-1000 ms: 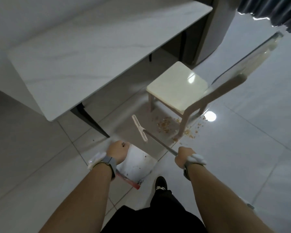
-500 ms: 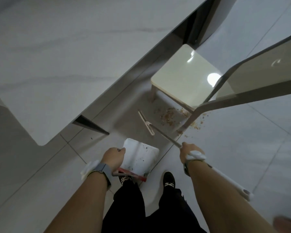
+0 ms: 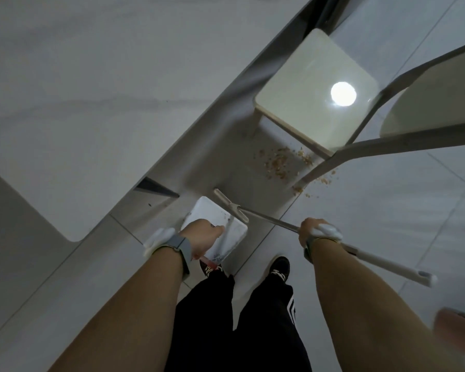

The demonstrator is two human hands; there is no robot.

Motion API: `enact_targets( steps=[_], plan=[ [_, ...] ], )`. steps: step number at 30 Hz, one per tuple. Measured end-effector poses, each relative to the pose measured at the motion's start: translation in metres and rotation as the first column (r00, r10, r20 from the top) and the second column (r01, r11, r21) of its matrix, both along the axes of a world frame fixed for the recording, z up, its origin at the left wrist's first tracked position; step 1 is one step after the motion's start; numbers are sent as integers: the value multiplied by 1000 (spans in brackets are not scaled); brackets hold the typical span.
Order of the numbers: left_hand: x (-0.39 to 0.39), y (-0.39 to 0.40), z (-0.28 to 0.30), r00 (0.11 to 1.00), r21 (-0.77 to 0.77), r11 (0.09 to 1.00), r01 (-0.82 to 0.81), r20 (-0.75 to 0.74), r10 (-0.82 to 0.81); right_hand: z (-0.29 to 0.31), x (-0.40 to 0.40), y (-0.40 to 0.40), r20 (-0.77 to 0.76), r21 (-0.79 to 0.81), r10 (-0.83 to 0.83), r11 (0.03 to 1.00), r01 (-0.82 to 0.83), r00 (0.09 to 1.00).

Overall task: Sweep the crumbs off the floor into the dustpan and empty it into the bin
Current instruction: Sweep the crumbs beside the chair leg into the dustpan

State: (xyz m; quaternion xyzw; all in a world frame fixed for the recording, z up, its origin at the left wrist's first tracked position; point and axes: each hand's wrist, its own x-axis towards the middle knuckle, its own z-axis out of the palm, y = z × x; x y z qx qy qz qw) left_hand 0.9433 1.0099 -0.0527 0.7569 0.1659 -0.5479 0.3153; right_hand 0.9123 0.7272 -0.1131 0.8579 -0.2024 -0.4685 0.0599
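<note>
Closer now to the marble-look surface (image 3: 78, 103) at left, the person's left hand (image 3: 203, 237) stays clenched on the handle of the white dustpan (image 3: 227, 229), whose tray lies on the floor tiles. Broom head (image 3: 230, 205) hovers over the pan's far edge. Right hand (image 3: 313, 233) is wrapped around the broom shaft. Crumbs (image 3: 279, 165) lie farther right, beneath the cream chair (image 3: 317, 89).

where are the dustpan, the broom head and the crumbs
dustpan (image 3: 210, 214): head view, on the bare white tray above the left hand
broom head (image 3: 230, 206): head view, on the middle of the pale bar
crumbs (image 3: 278, 163): head view, on the thickest patch on the floor under the chair
</note>
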Motion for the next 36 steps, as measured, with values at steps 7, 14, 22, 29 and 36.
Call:
enact_targets(
  steps=[7,14,22,29,36],
  plan=[
    [15,-3,-7,997,35,999,27,72,-30,4,-4,-32,82,-91,-108,989,115,991],
    [24,-15,-4,986,66,996,63,147,-72,-2,13,-19,186,113,-203,976,184,961],
    [33,-28,-29,993,100,994,33,112,-44,-48,83,36,142,411,-187,904,114,972],
    [42,-62,-38,993,122,990,-70,104,58,-86,43,19,21,497,-565,722,482,825],
    [48,-107,-28,989,133,987,-87,134,69,-59,-36,-67,34,318,-572,784,533,820]
  ],
)
